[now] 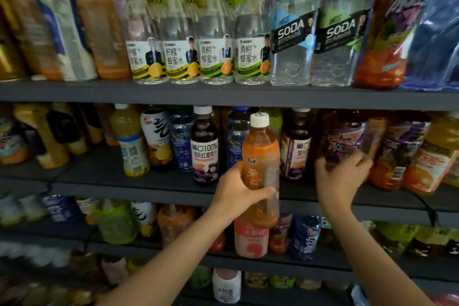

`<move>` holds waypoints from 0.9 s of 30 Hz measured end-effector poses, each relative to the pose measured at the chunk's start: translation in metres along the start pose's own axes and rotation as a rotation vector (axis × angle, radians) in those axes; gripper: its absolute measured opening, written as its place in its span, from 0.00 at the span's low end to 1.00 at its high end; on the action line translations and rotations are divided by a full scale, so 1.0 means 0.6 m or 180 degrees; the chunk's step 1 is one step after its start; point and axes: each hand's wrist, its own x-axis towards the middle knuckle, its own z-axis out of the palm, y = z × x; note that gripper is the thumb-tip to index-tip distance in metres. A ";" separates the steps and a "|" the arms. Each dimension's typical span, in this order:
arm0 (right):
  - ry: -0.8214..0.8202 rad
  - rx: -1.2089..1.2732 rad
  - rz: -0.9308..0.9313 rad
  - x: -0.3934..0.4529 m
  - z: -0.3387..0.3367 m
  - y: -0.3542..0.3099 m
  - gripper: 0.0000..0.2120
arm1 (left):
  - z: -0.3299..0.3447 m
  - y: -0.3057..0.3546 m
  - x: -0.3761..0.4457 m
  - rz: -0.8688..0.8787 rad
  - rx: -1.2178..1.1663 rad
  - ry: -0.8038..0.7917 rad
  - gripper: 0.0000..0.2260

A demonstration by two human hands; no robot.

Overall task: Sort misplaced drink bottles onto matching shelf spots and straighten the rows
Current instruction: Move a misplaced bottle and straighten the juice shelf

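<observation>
Orange tea fills the white-capped bottle (pixel 260 169) held upright at the centre of the frame, in front of the middle shelf (pixel 149 185). The left hand (pixel 238 194) grips it low on the body, thumb across the front and fingers wrapped round behind, so its base hangs below the shelf edge, in front of a pink-labelled bottle (pixel 250 238) on the shelf below.

To the right of centre, the right hand (pixel 342 176) reaches onto the same middle shelf, its fingers curled round the lower part of a dark bottle with a purple label (pixel 345 136). That bottle is blurred and leans slightly, standing among similar purple-and-orange bottles (pixel 397 154) at the right.

Just left of the held bottle stands a dark grape juice bottle (pixel 205 146) with a white cap, and another like it (pixel 296 144) just to the right. Between them, blue water bottles (pixel 236 136) sit further back.

On the top shelf (pixel 223 93), upper centre, four clear honey-water bottles (pixel 198 40) with yellow-green necks stand in a row, then two clear SODA bottles (pixel 315 37) to their right.
</observation>
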 end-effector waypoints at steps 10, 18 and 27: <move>-0.1457 0.1431 -0.1516 -0.192 0.136 -0.195 0.09 | -0.213 -0.085 -0.028 0.0213 -0.0085 0.0322 0.21; -0.2265 0.1371 -0.1907 -0.347 0.307 -0.366 0.12 | -0.489 -0.206 -0.038 0.0094 0.0150 0.0947 0.21; -0.3229 0.0670 -0.1553 -0.431 0.419 -0.451 0.25 | -0.644 -0.282 0.024 0.0021 0.0324 0.0882 0.27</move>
